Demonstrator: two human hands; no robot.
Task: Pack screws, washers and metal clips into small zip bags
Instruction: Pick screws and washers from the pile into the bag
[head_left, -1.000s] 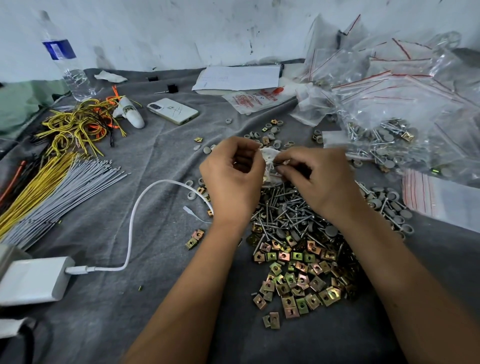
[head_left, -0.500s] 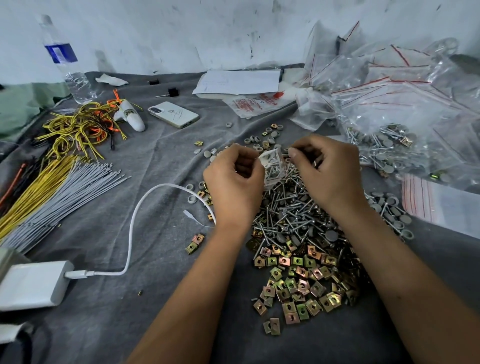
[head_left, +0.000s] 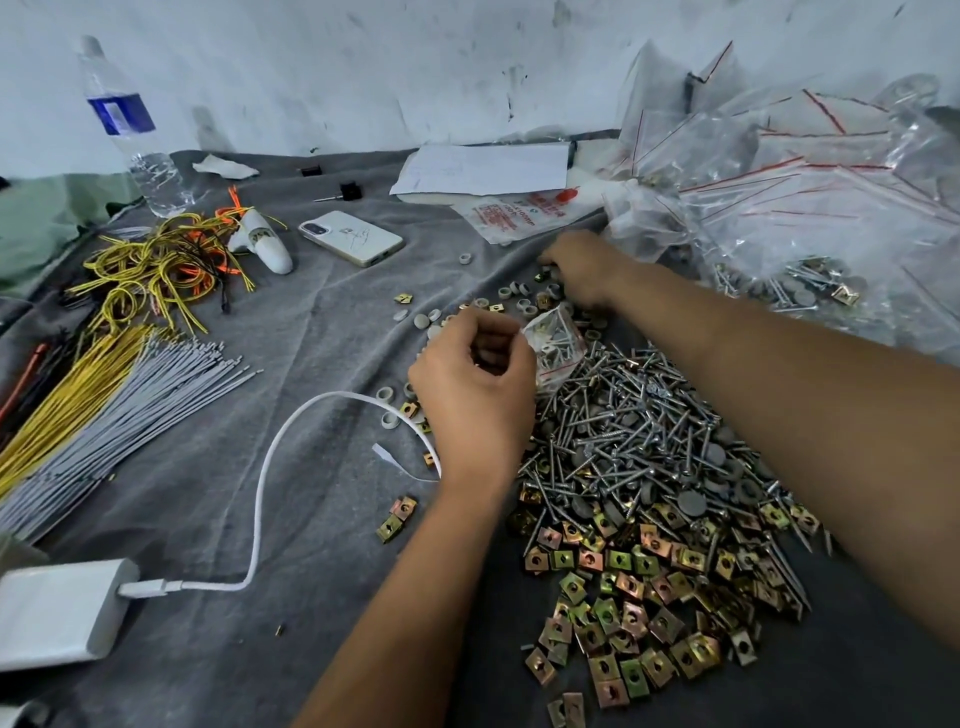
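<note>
Pinched at its mouth by the curled fingers of the left hand (head_left: 475, 395), a small zip bag (head_left: 555, 345) hangs tilted just above the far edge of the screw pile (head_left: 623, 441); a few screws and what look like a clip and a grey washer already show through the plastic. That grip is tight on the bag's edge. The right hand (head_left: 582, 270) reaches beyond it, fingers bent down among the loose grey washers (head_left: 519, 299); whether it has one pinched cannot be told, since the fingertips are hidden. The step in hand looks like gathering washers for a partly filled bag. Next, a washer must be carried back and dropped through the mouth, which the left hand must hold apart. Metal clips (head_left: 623, 623) lie heaped nearest the person on the grey cloth-covered surface (head_left: 291, 519), and filled bags (head_left: 810, 218) are piled at far right.
</note>
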